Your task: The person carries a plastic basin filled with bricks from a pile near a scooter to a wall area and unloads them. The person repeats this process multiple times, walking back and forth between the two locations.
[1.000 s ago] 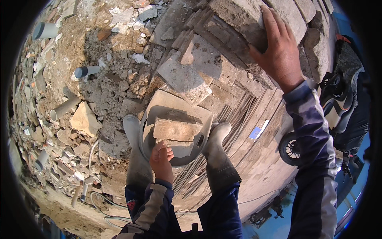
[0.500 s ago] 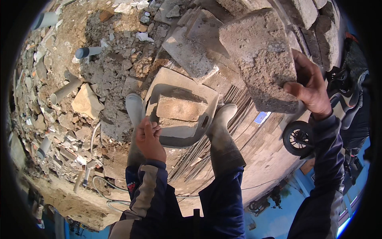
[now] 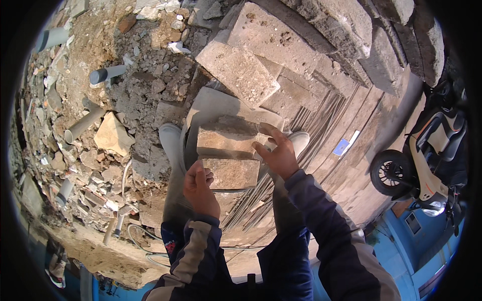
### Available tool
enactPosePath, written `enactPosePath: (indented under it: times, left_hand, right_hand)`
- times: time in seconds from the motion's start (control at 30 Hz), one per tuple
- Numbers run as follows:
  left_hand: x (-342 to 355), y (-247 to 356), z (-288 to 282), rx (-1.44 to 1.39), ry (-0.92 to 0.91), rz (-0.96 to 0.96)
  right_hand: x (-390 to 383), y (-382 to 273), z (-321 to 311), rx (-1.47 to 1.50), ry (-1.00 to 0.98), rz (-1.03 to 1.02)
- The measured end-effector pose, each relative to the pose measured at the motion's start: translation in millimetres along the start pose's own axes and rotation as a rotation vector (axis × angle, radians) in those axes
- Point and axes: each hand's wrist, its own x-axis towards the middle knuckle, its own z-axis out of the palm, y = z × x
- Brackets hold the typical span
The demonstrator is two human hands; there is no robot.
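Observation:
Between my boots stands a grey tub (image 3: 213,99) holding concrete blocks. One block (image 3: 225,139) lies across its middle, with a second block (image 3: 232,173) on the side nearer me. My right hand (image 3: 280,154) is at the right ends of the blocks, fingers and thumb apart, gripping nothing that I can see. At the near block's left edge, my left hand (image 3: 200,186) is closed, fingers curled in, with nothing visible in them. The tub's near wall is mostly hidden by the near block.
Past the tub lie a flat slab (image 3: 238,70) and several stacked slabs (image 3: 331,25). Thin rods (image 3: 311,135) run past my right boot (image 3: 299,143). Rubble (image 3: 145,90) with upright pipes (image 3: 108,73) covers the left. A motorbike (image 3: 427,160) stands at the right.
My right hand has come down and left from the upper right, and the block it held is now in the tub. My left hand has shifted slightly nearer and right, still closed.

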Motion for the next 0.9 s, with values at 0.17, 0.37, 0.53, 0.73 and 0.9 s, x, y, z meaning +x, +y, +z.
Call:
enactPosePath:
  times: [0.17, 0.37, 0.53, 0.73, 0.9]
  left_hand:
    - [-9, 4, 11, 0.017, -0.069, -0.01]
    - [-5, 10, 5, -0.071, -0.093, -0.007]
    - [-2, 7, -5, -0.077, -0.086, -0.019]
    - [2, 10, -8, 0.008, -0.02, 0.06]
    - [3, 11, -10, 0.126, -0.016, 0.169]
  right_hand:
    - [58, -32, -43, -0.418, 0.147, -0.049]
    - [124, -57, 9, -0.738, 0.203, -0.112]
    - [129, -62, 7, -0.738, 0.074, -0.015]
    - [66, -67, -19, -0.504, -0.094, -0.203]
    - [5, -32, 15, -0.716, -0.236, -0.531]
